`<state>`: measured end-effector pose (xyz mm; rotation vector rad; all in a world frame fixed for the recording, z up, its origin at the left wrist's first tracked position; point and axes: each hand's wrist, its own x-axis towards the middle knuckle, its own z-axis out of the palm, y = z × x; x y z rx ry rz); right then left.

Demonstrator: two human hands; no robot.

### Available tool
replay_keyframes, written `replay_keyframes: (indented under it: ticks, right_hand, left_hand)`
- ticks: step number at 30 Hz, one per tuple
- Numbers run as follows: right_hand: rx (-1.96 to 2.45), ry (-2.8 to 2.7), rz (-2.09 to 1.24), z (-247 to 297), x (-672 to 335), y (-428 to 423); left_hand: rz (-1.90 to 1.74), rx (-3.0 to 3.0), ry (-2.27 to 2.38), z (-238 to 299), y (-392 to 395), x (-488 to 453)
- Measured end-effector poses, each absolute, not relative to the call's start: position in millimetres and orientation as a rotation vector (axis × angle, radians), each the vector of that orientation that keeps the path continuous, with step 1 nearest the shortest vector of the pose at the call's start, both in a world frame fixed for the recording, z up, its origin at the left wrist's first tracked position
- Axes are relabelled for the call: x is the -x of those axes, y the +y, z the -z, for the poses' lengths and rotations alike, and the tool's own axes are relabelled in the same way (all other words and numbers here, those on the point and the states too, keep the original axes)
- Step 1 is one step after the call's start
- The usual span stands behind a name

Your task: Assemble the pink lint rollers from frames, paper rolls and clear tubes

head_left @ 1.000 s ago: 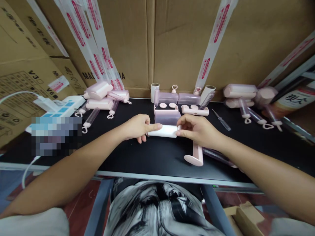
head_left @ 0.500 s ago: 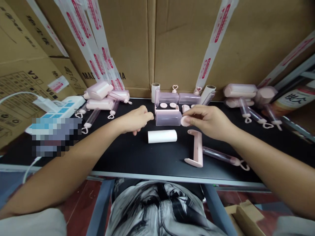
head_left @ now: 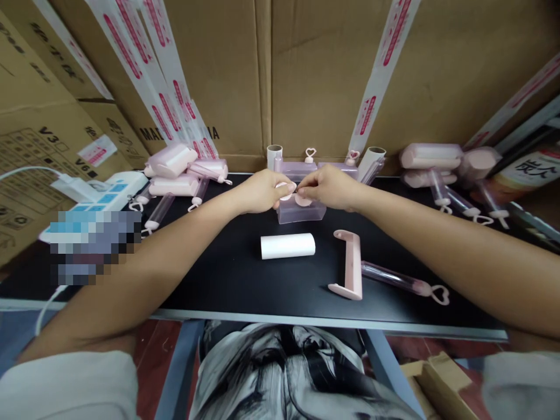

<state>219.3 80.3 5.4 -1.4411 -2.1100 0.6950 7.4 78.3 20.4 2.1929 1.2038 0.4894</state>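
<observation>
My left hand pinches a pale pink round disc between thumb and fingers. Close beside it, my right hand grips a second pink disc. Both hands are over a translucent purple cover, partly hiding it and the small parts behind. Nearer to me, a white paper roll lies on its side. To its right is a pink U-shaped bracket, its open side facing left. A clear tube with a pink heart-shaped loop lies against the bracket.
Pink roller pieces and tubes are piled at the left and right of the black table. White rolls stand at the back against a cardboard box. A power strip sits at far left.
My left hand has moved right and taken a pink disc. My right hand has carried its disc left and slightly back, so both hands now meet above the purple cover.
</observation>
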Motion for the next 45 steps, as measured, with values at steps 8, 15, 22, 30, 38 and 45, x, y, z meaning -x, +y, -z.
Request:
replay_keyframes:
  ticks: [8, 15, 22, 30, 38, 45]
  right_hand:
    - [1.451, -2.248, -0.382, -1, -218, 76]
    - [1.451, -2.254, -0.339, 1, -220, 74]
    - [1.428, -2.210, -0.346, -1, -235, 69]
    - [1.449, -2.183, -0.198, -10, -269, 37]
    - [1.369, -2.250, -0.206, -30, -273, -7]
    - [1.404, -2.131, -0.297, -11, -298, 0]
  left_hand:
    - [-0.287, -2.468, 1.333, -8, 81, -14]
    - [-0.262, -2.493, 1.459, -4, 82, -17]
    - [-0.551, -2.503, 1.426, -3, 83, -10]
    - [-0.485, -2.704, 1.141, -25, 21, 17]
    - [0.115, -2.799, 0.967, -22, -6, 28]
    - [-0.305, -2.476, 1.137, -46, 23, 66]
